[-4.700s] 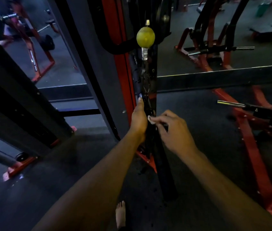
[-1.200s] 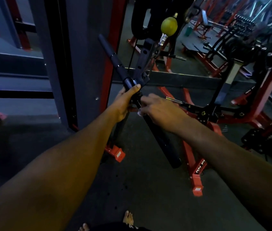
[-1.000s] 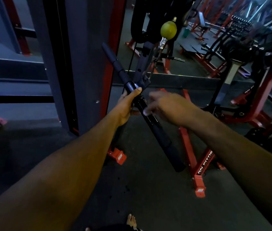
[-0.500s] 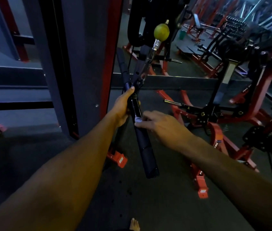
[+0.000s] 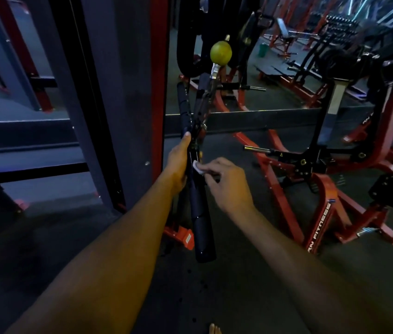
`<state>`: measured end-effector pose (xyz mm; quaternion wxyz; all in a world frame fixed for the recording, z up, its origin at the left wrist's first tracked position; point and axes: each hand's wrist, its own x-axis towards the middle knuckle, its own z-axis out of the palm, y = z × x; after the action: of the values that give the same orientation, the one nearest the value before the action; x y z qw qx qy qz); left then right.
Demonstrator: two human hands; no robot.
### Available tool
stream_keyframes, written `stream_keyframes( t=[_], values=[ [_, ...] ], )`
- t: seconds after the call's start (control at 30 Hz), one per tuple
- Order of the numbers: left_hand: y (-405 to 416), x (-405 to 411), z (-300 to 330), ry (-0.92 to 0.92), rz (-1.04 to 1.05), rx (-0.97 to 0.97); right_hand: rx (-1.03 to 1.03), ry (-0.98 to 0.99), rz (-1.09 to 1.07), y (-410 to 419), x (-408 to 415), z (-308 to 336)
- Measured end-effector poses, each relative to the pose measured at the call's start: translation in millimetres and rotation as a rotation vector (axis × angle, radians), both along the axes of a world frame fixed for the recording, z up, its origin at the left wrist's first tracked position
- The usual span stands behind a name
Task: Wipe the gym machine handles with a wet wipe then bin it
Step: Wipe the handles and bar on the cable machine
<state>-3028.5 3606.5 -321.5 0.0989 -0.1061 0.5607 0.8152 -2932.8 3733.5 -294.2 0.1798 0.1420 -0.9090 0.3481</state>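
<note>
A black cable-machine handle bar [image 5: 200, 220] hangs nearly upright from a cable with a yellow stopper ball [image 5: 221, 53] above it. My left hand [image 5: 178, 162] grips the bar near its middle, thumb pointing up along it. My right hand [image 5: 226, 184] pinches a small white wet wipe [image 5: 197, 167] and presses it against the right side of the bar, just below the central bracket. The bar's lower grip hangs free below both hands; its upper grip [image 5: 183, 102] rises behind the bracket.
A dark upright column with a red edge [image 5: 123, 92] stands just left of the bar. Red machine frames [image 5: 320, 213] and a chrome peg [image 5: 255, 148] crowd the floor to the right. A mirror behind reflects more gym equipment. No bin shows in view.
The bar has swung from a slant to nearly upright. My right hand with the wipe has slid back up the bar toward the bracket. My left hand keeps its grip.
</note>
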Motion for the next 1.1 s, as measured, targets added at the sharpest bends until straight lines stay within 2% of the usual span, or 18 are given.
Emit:
stream_keyframes(
  t=[0.13, 0.23, 0.33, 0.4, 0.5, 0.67, 0.73, 0.97, 1.1],
  values=[
    [-6.9, -2.3, -1.2, -0.008, -0.024, -0.053, -0.131, -0.041, 0.015, 4.0, 30.3, -13.5],
    [-2.0, 2.0, 5.1, 0.031, -0.036, -0.142, -0.102, -0.061, 0.017, 10.6, 25.9, -10.5],
    [10.3, 19.1, 13.3, 0.114, 0.044, -0.307, -0.086, -0.058, -0.005, 14.2, 24.8, -7.5],
    [14.7, 44.6, 12.3, 0.153, 0.096, -0.351, -0.095, -0.047, -0.003, 14.7, 27.1, -9.9],
    [21.3, 96.5, 3.3, 0.132, 0.142, -0.316, -0.123, -0.046, -0.017, 15.6, 25.1, -14.2],
    [26.0, 151.2, 2.1, 0.056, 0.042, -0.136, -0.166, -0.050, 0.056, 16.5, 21.6, -19.6],
    [24.9, 156.7, 5.4, 0.029, 0.047, -0.137, -0.194, -0.053, 0.097, 18.8, 17.5, -23.2],
    [28.8, 151.8, -2.5, 0.026, 0.192, -0.323, -0.314, -0.047, 0.129, 21.4, -21.1, -27.6],
    [34.6, 152.5, 4.5, -0.074, 0.213, -0.145, -0.382, 0.001, 0.120, 21.7, -72.6, -21.0]
  ],
)
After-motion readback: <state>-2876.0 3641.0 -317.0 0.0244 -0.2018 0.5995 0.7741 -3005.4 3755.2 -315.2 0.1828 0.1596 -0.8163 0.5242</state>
